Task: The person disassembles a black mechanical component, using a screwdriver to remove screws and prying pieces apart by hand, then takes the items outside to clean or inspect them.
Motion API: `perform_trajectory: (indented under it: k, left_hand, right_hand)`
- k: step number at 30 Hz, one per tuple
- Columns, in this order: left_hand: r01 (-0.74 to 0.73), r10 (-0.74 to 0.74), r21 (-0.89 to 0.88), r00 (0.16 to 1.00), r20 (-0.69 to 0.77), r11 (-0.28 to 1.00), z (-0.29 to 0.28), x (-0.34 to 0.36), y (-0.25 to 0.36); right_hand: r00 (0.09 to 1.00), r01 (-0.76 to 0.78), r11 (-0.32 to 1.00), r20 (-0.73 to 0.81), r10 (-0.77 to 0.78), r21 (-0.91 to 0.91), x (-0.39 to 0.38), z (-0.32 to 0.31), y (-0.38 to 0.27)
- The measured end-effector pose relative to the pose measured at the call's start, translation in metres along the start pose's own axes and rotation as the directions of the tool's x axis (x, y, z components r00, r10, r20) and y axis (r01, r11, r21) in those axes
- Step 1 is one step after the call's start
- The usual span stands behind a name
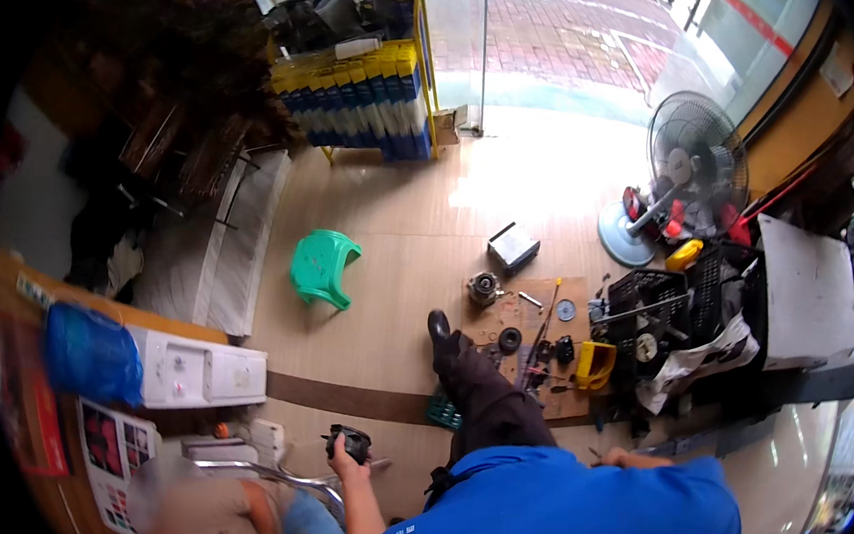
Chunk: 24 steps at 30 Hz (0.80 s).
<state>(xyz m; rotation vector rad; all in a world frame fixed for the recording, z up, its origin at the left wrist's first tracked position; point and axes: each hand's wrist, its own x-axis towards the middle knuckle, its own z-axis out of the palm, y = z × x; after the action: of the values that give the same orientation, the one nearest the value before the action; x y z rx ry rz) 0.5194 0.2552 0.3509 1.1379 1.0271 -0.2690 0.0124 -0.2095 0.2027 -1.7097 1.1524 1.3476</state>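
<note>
- Two bare hands are in view, set wide apart on either side of the blue shirt (568, 509).
- The left hand (351, 466) is gripping a dark, chunky part (355, 446), which sits up above the fingers, out to the person's left.
- The right hand (625, 458) looks curled at the shirt's right side; whether it grips the thin thing near its fingertips, I cannot tell.
- A brown sheet (567, 405) bearing loose pieces lies on the floor, ahead and to the right of the dark part; the right hand is nearer to it.
- The dark-trousered leg (501, 413) comes between the left hand and the sheet.
- The dark part is compact, and its long axis cannot be made out.
- On the sheet, a black ring-shaped piece (509, 341) lies near a long thin tool (544, 326), which runs roughly away from the person.
- A rounded metal unit (483, 290) is by the sheet's far left corner.
</note>
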Motion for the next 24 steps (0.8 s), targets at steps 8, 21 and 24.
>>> perform_trajectory:
  k: [8,21,24]
  left_hand:
    - [0.086,-0.081,0.053,0.993,-0.089,0.995,0.162,0.092,0.081]
    - [-0.016,-0.046,0.257,0.971,0.234,0.966,0.531,0.180,0.246]
    - [-0.148,0.070,0.326,0.969,0.239,0.934,0.637,0.156,0.241]
  right_hand:
    - [0.828,0.474,0.694,0.007,-0.561,-0.542,0.076,-0.236,-0.260]
    - [0.753,0.476,0.862,-0.587,-0.298,0.174,-0.020,-0.604,-0.673]
    - [0.771,0.432,0.872,-0.596,-0.224,0.231,0.000,-0.616,-0.649]
